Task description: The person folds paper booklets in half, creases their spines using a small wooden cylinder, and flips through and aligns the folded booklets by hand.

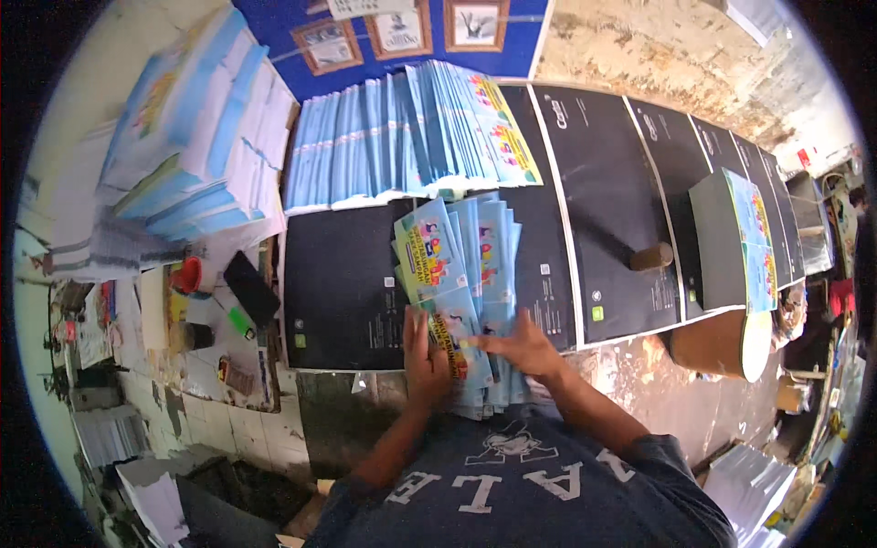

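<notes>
A loose pile of printed booklets [485, 260], light blue with green and yellow covers, lies fanned at the near edge of the black worktop in front of my chest. My left hand [427, 363] grips the pile's left edge, fingers pointing up along the covers. On the opposite side, my right hand [523, 350] holds the pile's right edge, with a finger or thumb reaching across the covers. The near end of the pile overhangs the worktop edge against my shirt. Directly behind, a long row of similar booklets [365, 137] leans in overlapping order, cover showing at its right end.
Tall stacks of blue and white printed sheets [196, 128] rise at the left. Farther right on the worktop [607, 192] stand a brown cylinder [652, 257] and a thick booklet stack [731, 242]. A side table holds a dark phone-like slab [251, 287] and a red cup [187, 274].
</notes>
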The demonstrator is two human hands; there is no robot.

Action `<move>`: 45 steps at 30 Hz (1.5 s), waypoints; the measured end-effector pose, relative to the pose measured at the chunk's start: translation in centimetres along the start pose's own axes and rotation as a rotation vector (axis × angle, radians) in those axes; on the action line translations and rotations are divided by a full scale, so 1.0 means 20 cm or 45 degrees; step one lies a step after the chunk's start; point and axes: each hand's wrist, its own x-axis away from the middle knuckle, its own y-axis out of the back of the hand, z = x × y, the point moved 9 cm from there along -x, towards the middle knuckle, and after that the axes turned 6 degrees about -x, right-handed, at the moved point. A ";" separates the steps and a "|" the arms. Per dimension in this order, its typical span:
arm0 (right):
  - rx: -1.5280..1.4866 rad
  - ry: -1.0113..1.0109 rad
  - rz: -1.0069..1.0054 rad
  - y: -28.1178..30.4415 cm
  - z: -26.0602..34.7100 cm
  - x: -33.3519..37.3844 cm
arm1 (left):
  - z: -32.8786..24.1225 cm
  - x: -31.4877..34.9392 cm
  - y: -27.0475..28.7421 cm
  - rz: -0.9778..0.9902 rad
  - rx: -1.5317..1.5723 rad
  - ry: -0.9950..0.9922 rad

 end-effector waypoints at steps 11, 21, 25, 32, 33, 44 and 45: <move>0.458 0.177 -0.002 -0.18 0.26 0.06 | 0.00 0.07 0.04 -0.166 0.018 -0.138; 1.647 0.844 0.206 0.05 0.78 0.27 | -0.98 -0.25 0.35 0.184 -0.922 -0.693; 1.478 0.967 0.056 0.08 0.61 0.14 | -0.59 -0.36 0.05 0.529 -0.905 -0.587; 1.464 0.835 0.125 0.24 0.68 0.20 | -0.71 -0.40 0.12 0.535 -0.911 -0.536; 1.520 0.986 -0.028 0.25 0.69 0.24 | -0.84 -0.36 0.18 0.233 -0.807 -0.833; 1.600 1.100 -0.153 0.18 0.59 0.21 | -0.72 -0.37 0.07 0.276 -0.790 -0.767; 1.481 0.966 0.039 0.18 0.58 0.15 | -0.61 -0.41 0.02 0.480 -0.832 -0.644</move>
